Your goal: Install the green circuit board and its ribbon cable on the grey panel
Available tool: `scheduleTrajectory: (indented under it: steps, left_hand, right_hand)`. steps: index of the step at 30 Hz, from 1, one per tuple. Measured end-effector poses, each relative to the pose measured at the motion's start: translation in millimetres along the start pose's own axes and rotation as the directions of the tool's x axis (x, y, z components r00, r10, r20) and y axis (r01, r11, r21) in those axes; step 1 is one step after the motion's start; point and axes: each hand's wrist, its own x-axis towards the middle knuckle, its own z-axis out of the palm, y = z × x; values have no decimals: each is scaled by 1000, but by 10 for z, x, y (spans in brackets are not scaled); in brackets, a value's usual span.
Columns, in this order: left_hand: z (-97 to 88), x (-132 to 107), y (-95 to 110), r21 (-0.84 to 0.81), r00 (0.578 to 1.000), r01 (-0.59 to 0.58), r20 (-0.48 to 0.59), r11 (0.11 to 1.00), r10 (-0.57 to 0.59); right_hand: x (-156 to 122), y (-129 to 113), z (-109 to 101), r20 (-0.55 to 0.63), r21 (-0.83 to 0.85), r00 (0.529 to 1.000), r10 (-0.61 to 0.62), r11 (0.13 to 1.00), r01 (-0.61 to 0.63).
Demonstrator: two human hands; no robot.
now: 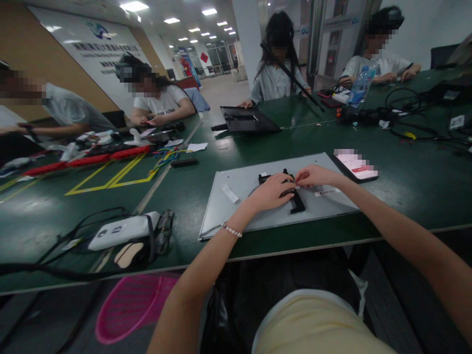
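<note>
A flat silver-grey panel lies on the table in front of me, with a black plastic bracket on its middle. My left hand, a beaded bracelet at its wrist, is laid over the bracket with its fingers curled onto it, hiding much of it. Close against those fingertips, my right hand is closed in a pinch at the bracket's right side. Whatever sits between its fingertips is too small to make out. On the panel are a white strip at left and a barcode label at right.
Right of the panel lies a phone. A white device, a mouse and cables are at left. A pink basket is below the table edge. Across the table, a person holds a black panel; other people sit around.
</note>
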Motion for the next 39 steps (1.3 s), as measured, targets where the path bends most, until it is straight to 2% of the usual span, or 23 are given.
scheduleTrajectory:
  steps: [11, 25, 28, 31, 35, 39]
  left_hand:
    - [-40, 14, 0, -79, 999, -10, 45, 997, 14]
    - [-36, 17, 1, -58, 999, -13, 46, 998, 16]
    - [-40, 13, 0, -45, 999, -20, 50, 999, 22]
    - [-35, 12, 8, -27, 998, -23, 55, 999, 25]
    - [-57, 16, 20, 7, 999, 18, 49, 1000, -19]
    - [-215, -17, -82, 64, 996, 87, -9, 994, -86]
  right_hand:
    - [8, 2, 21, -21, -84, 999, -24, 996, 22]
    - [-19, -59, 34, -67, -232, 993, -102, 969, 84]
    - [-6, -41, 31, -68, -203, 995, -77, 977, 61]
    - [19, -8, 49, -74, -103, 996, -39, 994, 31]
    - [43, -24, 127, -189, -24, 978, -84, 996, 81]
    - [54, -86, 216, -406, -85, 894, -187, 982, 167]
